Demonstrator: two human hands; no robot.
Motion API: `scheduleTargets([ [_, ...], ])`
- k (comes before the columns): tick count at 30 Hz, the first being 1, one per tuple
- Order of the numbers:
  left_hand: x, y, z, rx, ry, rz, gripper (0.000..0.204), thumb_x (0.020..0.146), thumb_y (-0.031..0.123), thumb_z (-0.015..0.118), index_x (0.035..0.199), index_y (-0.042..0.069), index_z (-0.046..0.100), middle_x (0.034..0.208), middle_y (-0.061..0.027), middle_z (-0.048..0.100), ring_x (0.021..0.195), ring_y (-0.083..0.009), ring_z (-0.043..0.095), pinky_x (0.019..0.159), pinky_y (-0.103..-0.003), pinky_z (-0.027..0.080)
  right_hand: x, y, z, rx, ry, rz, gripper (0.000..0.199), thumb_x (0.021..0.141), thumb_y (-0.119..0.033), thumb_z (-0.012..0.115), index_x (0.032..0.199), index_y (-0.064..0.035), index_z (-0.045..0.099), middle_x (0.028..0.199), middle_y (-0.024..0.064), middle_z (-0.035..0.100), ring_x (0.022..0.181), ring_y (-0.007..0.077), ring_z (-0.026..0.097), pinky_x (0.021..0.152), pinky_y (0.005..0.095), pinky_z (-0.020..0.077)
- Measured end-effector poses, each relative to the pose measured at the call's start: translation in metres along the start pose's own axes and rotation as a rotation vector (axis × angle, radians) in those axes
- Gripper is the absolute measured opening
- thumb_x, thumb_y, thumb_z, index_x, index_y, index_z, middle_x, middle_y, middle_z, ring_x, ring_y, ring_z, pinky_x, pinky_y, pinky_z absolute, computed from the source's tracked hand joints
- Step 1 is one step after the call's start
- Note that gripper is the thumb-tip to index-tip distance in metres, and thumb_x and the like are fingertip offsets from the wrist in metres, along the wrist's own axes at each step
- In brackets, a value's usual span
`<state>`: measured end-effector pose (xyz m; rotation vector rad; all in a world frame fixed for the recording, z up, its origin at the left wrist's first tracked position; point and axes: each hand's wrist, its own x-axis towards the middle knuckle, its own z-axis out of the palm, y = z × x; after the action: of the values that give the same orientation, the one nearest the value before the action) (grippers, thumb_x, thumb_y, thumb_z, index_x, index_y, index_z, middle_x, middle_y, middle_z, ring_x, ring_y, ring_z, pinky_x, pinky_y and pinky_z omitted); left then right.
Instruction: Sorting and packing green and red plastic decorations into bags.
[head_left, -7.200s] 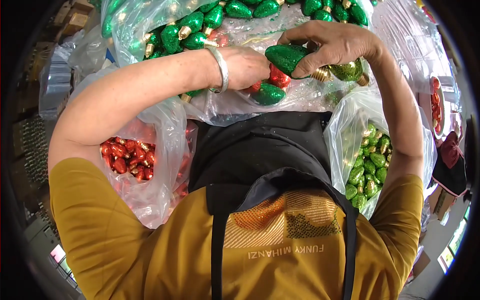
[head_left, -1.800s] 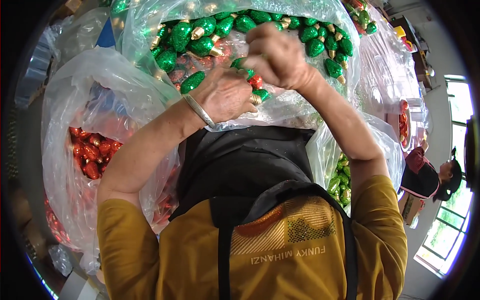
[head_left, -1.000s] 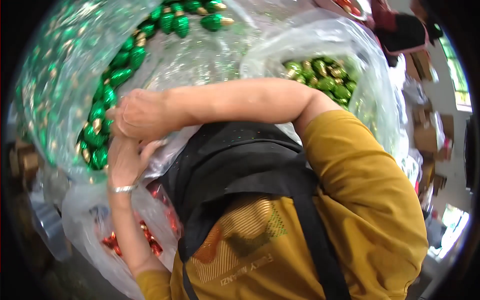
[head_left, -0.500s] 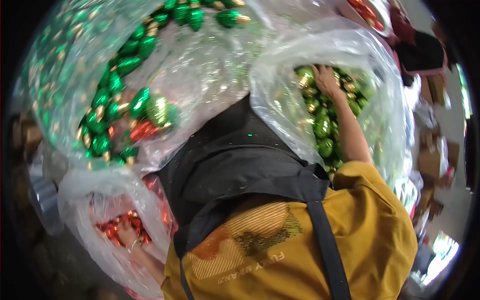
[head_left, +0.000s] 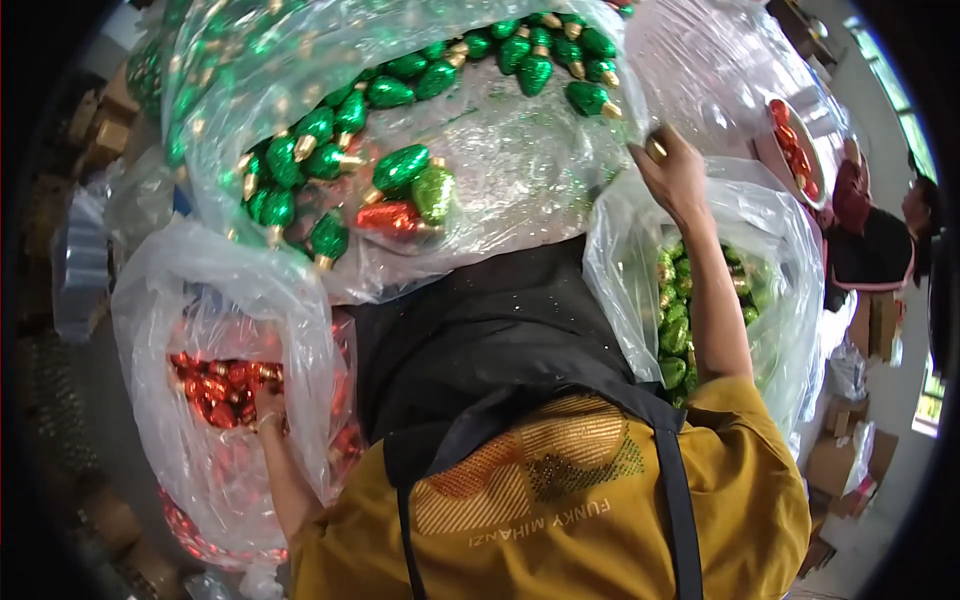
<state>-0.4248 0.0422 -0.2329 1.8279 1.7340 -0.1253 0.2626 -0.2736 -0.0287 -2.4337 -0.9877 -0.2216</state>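
My right hand (head_left: 674, 178) is raised at the far rim of a clear plastic bag (head_left: 612, 235) of light green bulb-shaped ornaments (head_left: 676, 335). Its fingers are curled closed, and a small gold spot shows at them; whether they hold anything is unclear. On the left, my left hand (head_left: 268, 402) reaches inside another clear bag (head_left: 225, 300), against shiny red bulb ornaments (head_left: 222, 388); its fingertips are hidden among them. Between the bags, on the plastic-covered surface, a group of three bulbs lies together: dark green (head_left: 402, 167), light green (head_left: 434, 194) and red (head_left: 389, 216).
Dark green bulbs with gold caps (head_left: 390, 92) spill from a large clear bag (head_left: 330, 45) along the far side. A bowl of red bulbs (head_left: 790, 150) stands far right, near another person (head_left: 868, 235). Cardboard boxes (head_left: 835, 465) are stacked at right.
My right hand has come up out of the light green ornaments to the bag's far rim, its fingers now curled. My left hand stays in the red bag. The whole view has shifted.
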Motion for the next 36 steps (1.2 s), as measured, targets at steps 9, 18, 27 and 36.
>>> scheduleTargets([
  [9, -0.146, 0.178, -0.15, 0.167, 0.63, 0.415, 0.05, 0.076, 0.018, 0.069, 0.12, -0.002, 0.054, 0.111, -0.0194, 0.06, 0.095, -0.0286, 0.06, 0.082, -0.035, 0.046, 0.124, 0.052, 0.119, -0.547, -0.183, -0.19, 0.059, 0.077, -0.032, 0.067, 0.125, -0.0037, 0.047, 0.1, 0.0175, 0.064, 0.091, 0.0352, 0.062, 0.083, 0.0422, 0.0479],
  [18, -0.143, 0.456, -0.1, 0.354, 0.227, 1.48, 0.059, 0.07, 0.009, 0.072, 0.125, 0.002, 0.051, 0.125, -0.0156, 0.052, 0.115, -0.0314, 0.05, 0.097, -0.039, 0.04, -0.009, -0.158, 0.014, 1.539, -0.188, 0.014, 0.046, 0.081, -0.023, 0.067, 0.117, 0.0016, 0.051, 0.1, 0.0072, 0.061, 0.088, 0.0138, 0.058, 0.08, 0.0265, 0.0455],
  [27, -0.064, 0.516, -0.051, 0.47, 0.512, 1.986, 0.046, 0.067, 0.004, 0.072, 0.108, 0.002, 0.051, 0.103, -0.011, 0.055, 0.1, -0.0294, 0.054, 0.087, -0.04, 0.041, 0.002, -0.17, 0.027, 1.232, -0.428, -0.1, 0.051, 0.079, -0.024, 0.07, 0.117, 0.0046, 0.051, 0.096, 0.0099, 0.061, 0.086, 0.0148, 0.058, 0.08, 0.0284, 0.0457],
  [36, -0.072, 0.522, -0.058, 0.519, -0.095, 1.45, 0.029, 0.064, 0.018, 0.07, 0.087, 0.002, 0.064, 0.088, -0.0152, 0.064, 0.087, -0.0303, 0.063, 0.075, -0.041, 0.05, 0.043, -0.18, 0.009, 0.48, -0.666, -0.293, 0.054, 0.075, -0.032, 0.071, 0.108, 0.0063, 0.053, 0.082, 0.0185, 0.063, 0.079, 0.022, 0.063, 0.073, 0.0333, 0.0483],
])
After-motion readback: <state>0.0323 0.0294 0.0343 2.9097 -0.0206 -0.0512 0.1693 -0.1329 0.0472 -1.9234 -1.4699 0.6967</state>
